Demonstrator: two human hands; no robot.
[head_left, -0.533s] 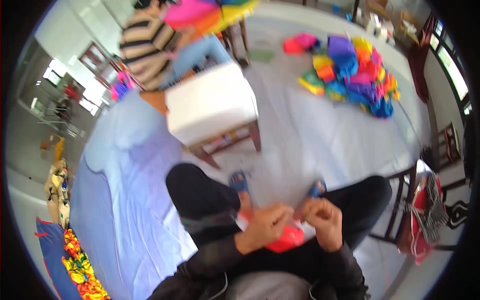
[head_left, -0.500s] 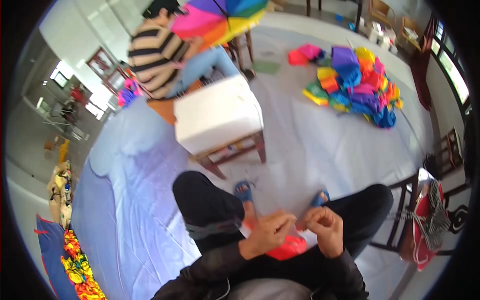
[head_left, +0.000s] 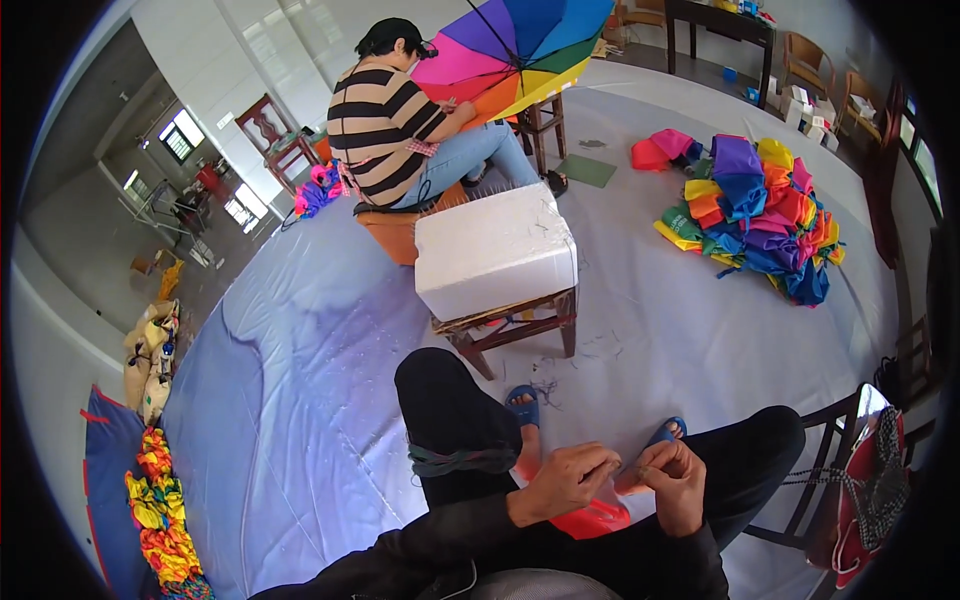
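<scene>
My left hand [head_left: 568, 482] is closed above my lap, with thumb and fingertips pressed together. Close to its right, my right hand [head_left: 677, 485] makes a similar pinch; a small gap shows between the two. Whatever the fingertips hold, if anything, is too fine to make out. Under and between the hands, a piece of bright red cloth [head_left: 592, 520] lies across my lap, partly hidden by the left hand. A bundle of dark threads [head_left: 455, 460] is wrapped around my left knee.
Ahead, a white foam box [head_left: 495, 255] with thin strands along its top rests on a wooden stool [head_left: 515, 335]. Beyond sits a person [head_left: 395, 130] with a rainbow umbrella [head_left: 520, 60]. Colourful folded umbrellas [head_left: 760, 215] are piled at right; a chair [head_left: 820, 480] stands beside me.
The view has swung, so the box, person and umbrella pile appear farther right and lower. My hands stay pinched close together above the red cloth.
</scene>
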